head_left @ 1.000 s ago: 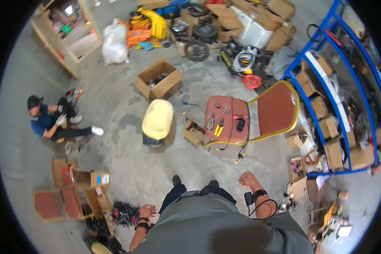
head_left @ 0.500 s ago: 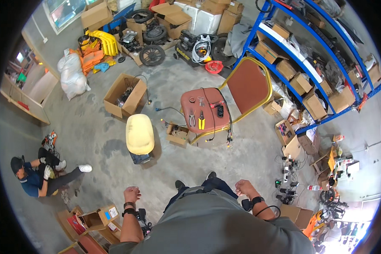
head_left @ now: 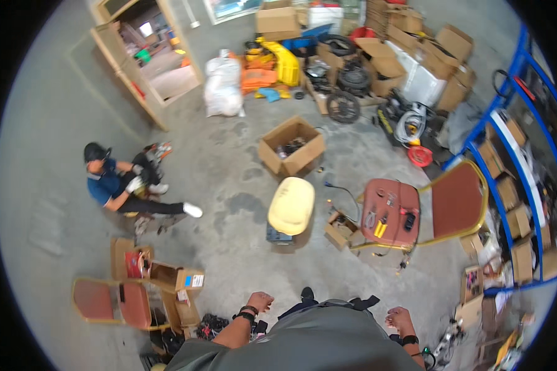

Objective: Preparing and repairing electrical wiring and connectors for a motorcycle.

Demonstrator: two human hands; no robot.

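Note:
My left hand point(head_left: 263, 302) hangs at my left side with its fingers curled in and nothing seen in it. At my right side is my right hand point(head_left: 400, 320), also loosely closed with nothing visible in it. Neither hand touches an object. Ahead of me stands a yellow padded seat point(head_left: 291, 206) on a dark box-like base point(head_left: 280, 235). To its right is a red-brown chair point(head_left: 457, 201), its seat bearing yellow-handled pliers point(head_left: 380, 228), a small black device point(head_left: 409, 221) and cables. A small open carton point(head_left: 340, 231) stands between the two seats.
A person point(head_left: 119, 183) sits low on the left, legs stretched out. Open cartons point(head_left: 294, 147) point(head_left: 181, 276) stand ahead and at near left, beside another red-brown chair point(head_left: 135, 304). Blue shelving point(head_left: 484, 162) lines the right. Bags, wheels point(head_left: 343, 107) and boxes line the back wall.
My view has turned to the left, so the seats, cartons and shelving sit further right in the picture. My feet have shifted. Both hands stay low at my sides, holding nothing visible.

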